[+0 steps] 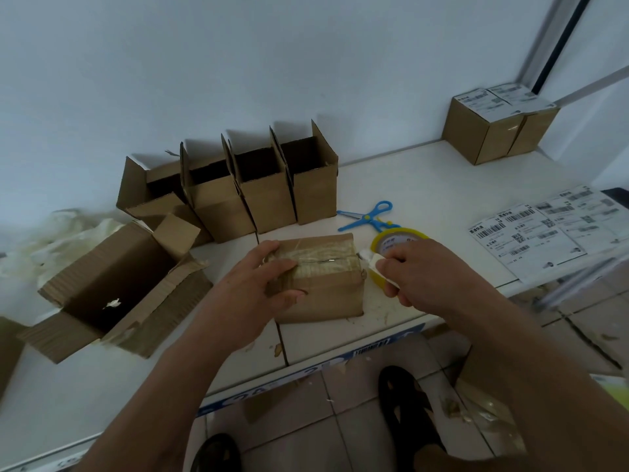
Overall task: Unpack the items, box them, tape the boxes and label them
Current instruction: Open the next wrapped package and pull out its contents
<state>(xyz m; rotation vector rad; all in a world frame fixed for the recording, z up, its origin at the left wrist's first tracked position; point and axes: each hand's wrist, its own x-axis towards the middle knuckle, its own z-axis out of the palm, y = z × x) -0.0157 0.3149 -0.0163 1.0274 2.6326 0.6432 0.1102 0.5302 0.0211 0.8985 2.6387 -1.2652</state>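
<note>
The closed box (320, 277) sits near the tabletop (425, 185) front edge. The left hand (262, 284) lies spread over its 9 o'clock side to steady it. The right hand (425, 270) grips the tape roll (398, 247) at 3 o'clock, probably pulling tape along the seam.

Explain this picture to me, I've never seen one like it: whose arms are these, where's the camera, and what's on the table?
The camera sits on a person's head, looking down, so the arms are their own. The left hand steadies a small box on the table. The right hand holds a tape roll, its strip stretched across the box top. Behind stand four open boxes; a larger open box lies left. Blue scissors and label sheets lie right, and labelled boxes sit in the far corner.
</note>
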